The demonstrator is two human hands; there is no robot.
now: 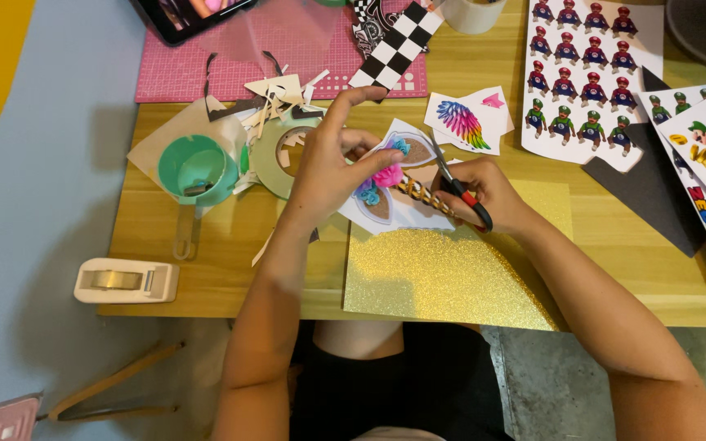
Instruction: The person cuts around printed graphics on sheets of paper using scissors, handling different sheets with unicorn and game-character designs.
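Gold glitter paper [443, 278] lay at the lower middle of the frame, hanging over the near edge of the wooden table [206, 269]. Just above it, the left hand [328, 167] pinched a printed paper cutout [390, 184] of pink and blue flowers between thumb and fingers, the index finger lifted clear. Touching that cutout from the right, the right hand [488, 196] was clenched through the handles of a pair of scissors [455, 184], the blades resting at the paper's edge. Left of the hands sat a mint-green cup [198, 167] among paper scraps [275, 94] and a tape roll [283, 151]. A white tape dispenser [127, 280] stood at the lower left, a pink cutting mat [279, 49] at the top, and sheets of cartoon character stickers [582, 73] at the upper right.
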